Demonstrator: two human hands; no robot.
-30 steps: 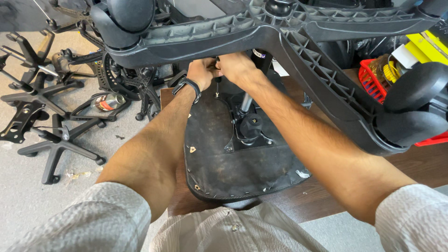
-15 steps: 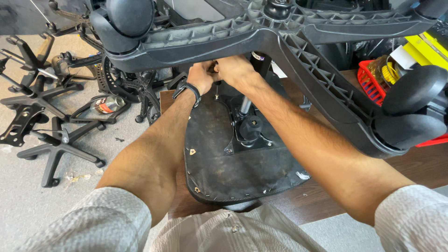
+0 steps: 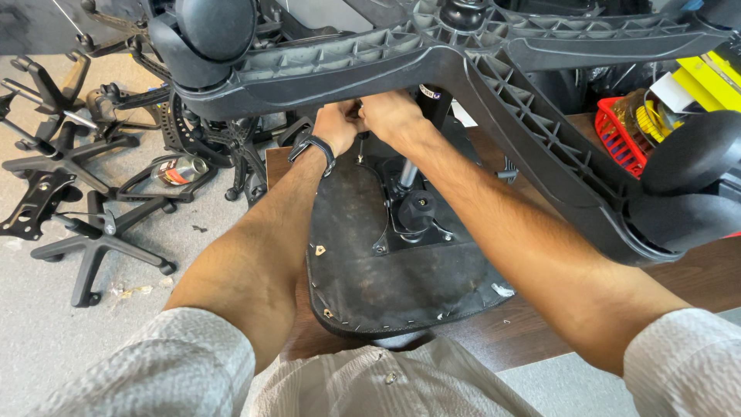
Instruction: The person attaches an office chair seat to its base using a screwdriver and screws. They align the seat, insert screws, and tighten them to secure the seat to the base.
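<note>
- Upturned office chair (image 3: 401, 255) lies seat-down on the tabletop (image 3: 540, 332); it looks heavy, rigid, awkward; ribbed star base (image 3: 494, 69) offers firm purchase.
- Left hand (image 3: 333, 127) and right hand (image 3: 390, 116) close together under the hub; their grip on something small I cannot tell.

My sleeves (image 3: 154, 371) white, crinkle-textured; seat underside (image 3: 401, 270) black; chair base (image 3: 347, 66) dark grey; basket (image 3: 621, 139) red; table (image 3: 540, 332) dark brown.

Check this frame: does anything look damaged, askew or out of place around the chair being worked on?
Yes. The upturned seat underside has frayed, torn cover edges with pale scraps along its front rim. Beyond the table, spare chair bases lie scattered across the floor with a can on its side among them. Both hands, left hand and right hand, meet beneath the star base.
</note>
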